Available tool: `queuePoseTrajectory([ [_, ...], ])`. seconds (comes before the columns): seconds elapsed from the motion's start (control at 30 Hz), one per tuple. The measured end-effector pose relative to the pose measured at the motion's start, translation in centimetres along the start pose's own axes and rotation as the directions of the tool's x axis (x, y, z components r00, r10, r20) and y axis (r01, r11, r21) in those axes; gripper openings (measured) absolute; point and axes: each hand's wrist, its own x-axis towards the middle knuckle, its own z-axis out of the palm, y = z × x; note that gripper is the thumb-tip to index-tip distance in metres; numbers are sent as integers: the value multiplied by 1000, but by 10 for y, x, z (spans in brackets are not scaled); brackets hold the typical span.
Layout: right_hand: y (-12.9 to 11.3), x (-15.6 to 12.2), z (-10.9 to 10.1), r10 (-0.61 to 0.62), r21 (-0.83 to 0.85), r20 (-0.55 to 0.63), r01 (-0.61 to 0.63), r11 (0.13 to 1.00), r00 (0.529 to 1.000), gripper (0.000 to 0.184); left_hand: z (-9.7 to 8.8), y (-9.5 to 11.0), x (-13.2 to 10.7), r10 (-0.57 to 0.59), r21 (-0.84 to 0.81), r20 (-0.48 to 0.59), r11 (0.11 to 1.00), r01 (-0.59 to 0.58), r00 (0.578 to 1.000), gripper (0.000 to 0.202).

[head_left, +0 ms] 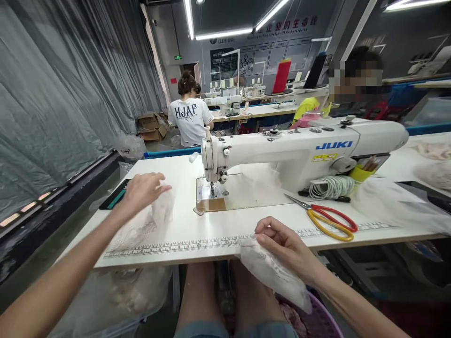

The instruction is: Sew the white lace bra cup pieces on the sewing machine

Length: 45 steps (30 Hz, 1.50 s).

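My left hand (143,190) rests on a heap of sheer white lace fabric (148,223) at the left of the white sewing table (211,232), its fingers curled into the cloth. At the table's front edge my right hand (282,244) pinches a second piece of white lace fabric (273,274) that hangs down over my lap. A white JUKI sewing machine (299,150) stands behind both hands, its needle and presser foot (212,190) between them and further back.
Red and yellow scissors (329,218) lie right of the needle plate, beside a coil of white cord (329,187). A ruler strip runs along the table's front. A purple basket (320,321) sits at my right knee. Other people sit at machines behind.
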Motion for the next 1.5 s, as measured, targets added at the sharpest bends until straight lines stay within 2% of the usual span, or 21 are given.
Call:
queuePoseTrajectory([
  [0.03, -2, 1, 0, 14, -2, 37, -14, 1000, 999, 30, 9, 12, -9, 58, -7, -43, 998, -59, 997, 25],
  [0.07, -3, 1, -1, 31, -7, 75, -31, 999, 997, 31, 19, 28, -21, 130, -94, -35, 987, -132, 991, 31],
  [0.1, -5, 1, 0, 48, -17, 112, -46, 999, 993, 31, 30, 44, -35, 198, -259, 28, 948, -185, 980, 36],
  [0.13, -7, 0, 0, 63, -31, 146, -59, 998, 987, 31, 42, 61, -50, 284, -451, 141, 871, -194, 948, 41],
  [0.17, -9, -1, 0, 79, -53, 171, -71, 996, 982, 31, 53, 77, -63, 392, -625, 254, 764, -160, 884, 45],
  [0.23, -12, -5, 1, 98, -116, 191, -77, 990, 977, 31, 72, 103, -85, 507, -830, 404, 553, 72, 761, 47],
  [0.27, -14, -7, 1, 95, -159, 187, -65, 985, 978, 30, 79, 112, -92, 521, -860, 465, 457, 226, 716, 45],
  [0.33, -16, -11, 2, 66, -268, 168, -19, 963, 983, 27, 90, 121, -99, 510, -823, 566, 306, 479, 647, 38],
  [0.4, -17, -14, 4, 26, -366, 178, 41, 930, 984, 23, 97, 122, -102, 514, -765, 619, 220, 605, 594, 34],
  [0.47, -18, -16, 6, 8, -408, 226, 87, 909, 974, 19, 100, 120, -103, 544, -747, 619, 183, 640, 567, 31],
  [0.53, -17, -16, 9, 1, -412, 279, 119, 903, 960, 17, 103, 117, -105, 569, -749, 597, 144, 646, 565, 28],
  [0.63, -15, -19, 9, -39, -476, 299, 184, 860, 954, 15, 107, 113, -113, 538, -759, 581, 88, 645, 611, 28],
  [0.73, -9, -27, 8, -192, -589, 242, 301, 750, 951, 12, 111, 109, -122, 462, -754, 606, 73, 653, 647, 30],
  [0.8, -4, -34, 9, -287, -625, 229, 366, 690, 930, 14, 113, 108, -128, 430, -720, 646, 68, 691, 631, 32],
  [0.87, 3, -40, 14, -314, -618, 259, 406, 673, 913, 16, 115, 108, -131, 413, -687, 677, 57, 724, 609, 34],
  [0.97, 11, -46, 24, -287, -591, 289, 406, 697, 913, 17, 116, 110, -134, 378, -680, 694, 66, 730, 612, 37],
  [1.1, 16, -46, 34, -219, -588, 276, 345, 731, 936, 13, 114, 112, -138, 326, -672, 717, 91, 735, 616, 39],
  [1.3, 16, -49, 39, -185, -617, 333, 362, 699, 925, 14, 116, 114, -148, 258, -665, 734, 81, 743, 629, 39],
  [1.4, 16, -55, 36, -155, -530, 339, 325, 783, 928, 14, 122, 115, -150, 204, -676, 729, 69, 734, 653, 38],
  [1.5, 22, -59, 32, -134, -411, 231, 221, 884, 964, 15, 126, 114, -151, 178, -666, 740, 62, 743, 649, 37],
])
